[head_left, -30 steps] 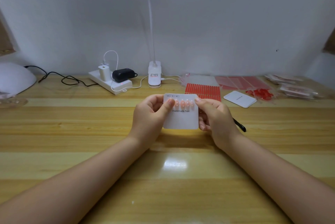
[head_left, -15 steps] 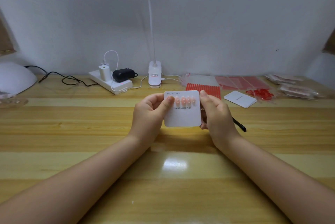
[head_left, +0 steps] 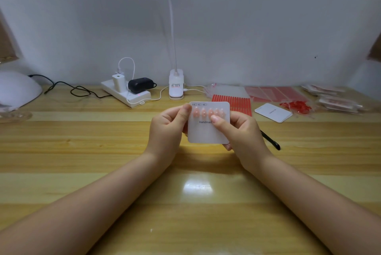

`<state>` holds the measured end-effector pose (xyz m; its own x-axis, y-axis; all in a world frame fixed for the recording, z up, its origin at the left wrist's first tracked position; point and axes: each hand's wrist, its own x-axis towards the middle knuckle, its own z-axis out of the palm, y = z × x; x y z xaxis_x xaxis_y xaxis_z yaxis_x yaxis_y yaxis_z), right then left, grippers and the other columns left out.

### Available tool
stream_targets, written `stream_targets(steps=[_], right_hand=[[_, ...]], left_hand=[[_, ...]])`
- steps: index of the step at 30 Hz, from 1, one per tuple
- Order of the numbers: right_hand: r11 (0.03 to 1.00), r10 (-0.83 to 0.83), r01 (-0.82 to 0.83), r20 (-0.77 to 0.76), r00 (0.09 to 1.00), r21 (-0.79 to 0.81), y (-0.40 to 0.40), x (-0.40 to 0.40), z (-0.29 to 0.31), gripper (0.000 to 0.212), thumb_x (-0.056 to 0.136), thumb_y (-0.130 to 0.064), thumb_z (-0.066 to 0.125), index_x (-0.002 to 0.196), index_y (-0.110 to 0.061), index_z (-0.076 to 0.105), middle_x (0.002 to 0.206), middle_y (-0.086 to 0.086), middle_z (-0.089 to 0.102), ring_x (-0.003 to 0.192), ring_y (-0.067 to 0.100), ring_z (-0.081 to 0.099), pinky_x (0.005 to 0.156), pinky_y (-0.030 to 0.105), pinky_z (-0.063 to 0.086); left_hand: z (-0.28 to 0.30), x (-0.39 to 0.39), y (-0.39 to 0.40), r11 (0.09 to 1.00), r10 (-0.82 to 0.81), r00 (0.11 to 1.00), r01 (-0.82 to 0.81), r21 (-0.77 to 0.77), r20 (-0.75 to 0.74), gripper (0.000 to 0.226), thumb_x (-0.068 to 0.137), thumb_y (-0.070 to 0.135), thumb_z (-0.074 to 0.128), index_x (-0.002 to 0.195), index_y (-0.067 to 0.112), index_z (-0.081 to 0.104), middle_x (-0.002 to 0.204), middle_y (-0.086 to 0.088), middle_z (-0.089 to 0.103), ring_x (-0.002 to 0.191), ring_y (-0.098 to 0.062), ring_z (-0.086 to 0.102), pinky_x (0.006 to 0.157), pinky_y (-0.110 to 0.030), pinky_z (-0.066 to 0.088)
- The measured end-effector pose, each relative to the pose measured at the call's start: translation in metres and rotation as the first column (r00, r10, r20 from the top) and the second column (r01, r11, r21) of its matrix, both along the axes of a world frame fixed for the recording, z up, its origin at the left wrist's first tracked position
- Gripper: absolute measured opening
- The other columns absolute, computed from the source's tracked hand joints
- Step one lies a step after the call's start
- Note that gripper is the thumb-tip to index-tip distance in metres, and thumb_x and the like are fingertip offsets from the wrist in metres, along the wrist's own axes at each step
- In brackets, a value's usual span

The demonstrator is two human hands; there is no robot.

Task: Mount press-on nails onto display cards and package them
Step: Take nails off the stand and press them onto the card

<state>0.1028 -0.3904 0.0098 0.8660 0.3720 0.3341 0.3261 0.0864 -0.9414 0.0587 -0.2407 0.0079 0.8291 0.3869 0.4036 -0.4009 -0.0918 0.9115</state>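
I hold a white display card upright above the wooden table, near its middle. A row of several pink press-on nails sits along the card's top, above the printed word "Handmade". My left hand pinches the card's upper left edge, thumb on the front. My right hand grips the right edge, with its thumb lying across the card front just under the nails and covering part of the print.
A black pen lies right of my right hand. Behind are red-striped adhesive sheets, a spare white card, clear bags, loose red bits and packed sets. A power strip, lamp base and white dome lamp line the back.
The card has shifted slightly right and up. My right thumb has slid from the card's right edge onto its front, under the nails. My left hand keeps its pinch.
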Motion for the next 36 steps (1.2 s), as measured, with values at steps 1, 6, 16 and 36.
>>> stream_targets(steps=[1,6,16,36], right_hand=[[1.0,0.001,-0.001,-0.004,1.0,0.0,0.0,0.0,0.0,0.017,0.091,-0.016,0.062,0.079,-0.004,0.066,0.058,-0.007,0.058,0.051,0.009,0.051,0.038,0.016,0.034],[1.0,0.019,-0.019,-0.036,0.999,0.01,0.0,0.0,0.001,0.016,0.091,-0.016,0.062,0.078,-0.007,0.067,0.059,-0.006,0.06,0.051,0.007,0.053,0.039,0.016,0.034],[1.0,0.007,-0.006,-0.017,1.0,0.019,0.001,0.003,-0.001,0.028,0.093,-0.015,0.06,0.083,0.011,0.061,0.052,-0.003,0.052,0.039,0.008,0.041,0.04,0.017,0.033],[0.995,0.073,-0.068,0.066,0.995,-0.076,0.002,-0.007,0.002,0.023,0.095,-0.011,0.056,0.074,-0.005,0.062,0.049,-0.007,0.052,0.039,0.008,0.043,0.041,0.017,0.034]], left_hand=[[0.0,0.0,0.001,1.0,-0.004,1.0,0.004,0.012,0.002,0.024,0.092,0.028,0.052,0.083,0.018,0.072,0.069,0.002,0.068,0.061,-0.011,0.059,0.055,-0.025,0.048],[0.0,-0.001,0.0,0.999,0.004,1.0,-0.005,0.043,0.008,0.024,0.096,0.019,0.05,0.085,0.021,0.072,0.071,0.002,0.07,0.063,-0.012,0.061,0.054,-0.023,0.051],[0.001,0.0,0.004,0.726,0.252,0.904,-0.413,0.551,0.346,0.023,0.089,0.015,0.065,0.111,0.014,0.063,0.1,-0.002,0.062,0.09,-0.017,0.059,0.08,-0.027,0.047],[0.005,-0.003,0.009,0.368,0.237,0.816,-0.578,0.728,0.528,0.017,0.09,0.02,0.059,0.086,0.011,0.073,0.09,-0.004,0.068,0.079,-0.029,0.061,0.073,-0.044,0.045]])
